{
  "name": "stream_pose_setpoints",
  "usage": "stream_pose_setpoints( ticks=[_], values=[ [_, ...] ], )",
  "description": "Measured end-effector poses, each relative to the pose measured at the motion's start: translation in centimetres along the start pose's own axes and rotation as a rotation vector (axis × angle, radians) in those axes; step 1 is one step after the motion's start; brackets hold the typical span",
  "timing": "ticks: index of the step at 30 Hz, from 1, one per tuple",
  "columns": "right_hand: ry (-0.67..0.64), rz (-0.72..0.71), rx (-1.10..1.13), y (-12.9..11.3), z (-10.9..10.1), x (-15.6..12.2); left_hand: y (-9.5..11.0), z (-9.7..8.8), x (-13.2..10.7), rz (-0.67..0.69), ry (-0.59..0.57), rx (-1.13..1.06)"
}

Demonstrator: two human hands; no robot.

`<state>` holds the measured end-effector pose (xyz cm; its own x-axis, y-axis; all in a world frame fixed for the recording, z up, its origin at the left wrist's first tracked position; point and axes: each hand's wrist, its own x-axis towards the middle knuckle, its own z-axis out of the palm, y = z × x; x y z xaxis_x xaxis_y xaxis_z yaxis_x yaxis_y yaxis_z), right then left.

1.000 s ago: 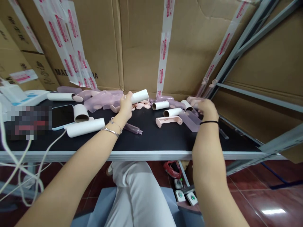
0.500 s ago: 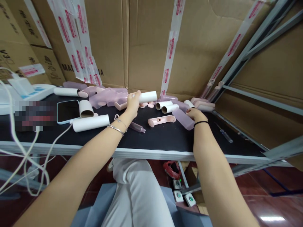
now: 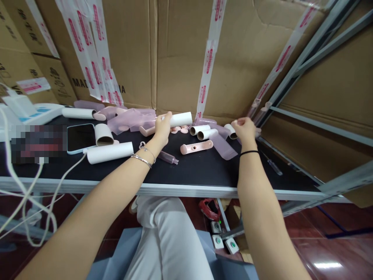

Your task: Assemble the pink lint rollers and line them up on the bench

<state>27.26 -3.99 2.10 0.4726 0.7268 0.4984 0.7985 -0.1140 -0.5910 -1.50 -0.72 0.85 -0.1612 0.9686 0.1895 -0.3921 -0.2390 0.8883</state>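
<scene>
My left hand (image 3: 163, 126) is closed round a white tube (image 3: 181, 118), which points to the right above the black table. Just in front of the cardboard wall at the right, my right hand (image 3: 244, 127) has its fingers curled together; what they grip, if anything, is hidden. A white hollow tube (image 3: 230, 132) lies beside that hand, and pale pink parts behind it are mostly covered. A pink curved piece with a hole (image 3: 196, 147) rests between my hands. To its right lies a translucent purple sleeve (image 3: 223, 147). Two more white tubes (image 3: 207, 134) lie behind the pink piece.
Purple sleeves (image 3: 132, 118) are heaped at the back left. A phone (image 3: 81, 138), a white cylinder with a cable (image 3: 110, 152) and a power strip (image 3: 48, 111) occupy the left. A screwdriver (image 3: 274, 167) lies at the right, near the metal shelf frame (image 3: 309, 62).
My right hand has lifted away from the purple sleeve and moved back towards the pink parts by the cardboard. My left hand still holds the white tube in nearly the same place.
</scene>
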Motion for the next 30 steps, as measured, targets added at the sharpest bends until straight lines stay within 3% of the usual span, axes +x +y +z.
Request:
stream_pose_setpoints(
  ticks=[1,3,6,9,12,19,25,30],
  values=[
    [0.076,-0.051,0.131,-1.0,-0.1,-0.2,0.1,0.1,-0.1,-0.007,-0.001,0.002],
    [0.081,-0.210,0.416,-3.4,0.1,-1.0,0.1,0.2,-0.2,-0.019,-0.009,0.010],
    [-0.115,-0.420,0.651,-6.7,1.6,-3.0,0.2,0.3,-0.5,-0.024,-0.040,0.021],
    [-0.273,-0.495,0.720,-8.5,3.3,-4.7,0.2,0.4,-0.8,-0.018,-0.069,0.016],
    [-0.326,-0.502,0.728,-8.9,4.4,-5.6,0.3,0.6,-1.1,-0.014,-0.093,-0.001],
    [-0.221,-0.539,0.684,-9.6,5.3,-6.9,0.6,0.9,-1.6,-0.019,-0.115,-0.051],
    [-0.357,-0.559,0.696,-9.6,6.8,-7.5,0.4,0.9,-1.7,-0.025,-0.147,-0.040],
    [-0.430,-0.554,0.709,-9.1,6.7,-7.3,0.2,0.9,-1.8,-0.003,-0.147,-0.032]
  ],
)
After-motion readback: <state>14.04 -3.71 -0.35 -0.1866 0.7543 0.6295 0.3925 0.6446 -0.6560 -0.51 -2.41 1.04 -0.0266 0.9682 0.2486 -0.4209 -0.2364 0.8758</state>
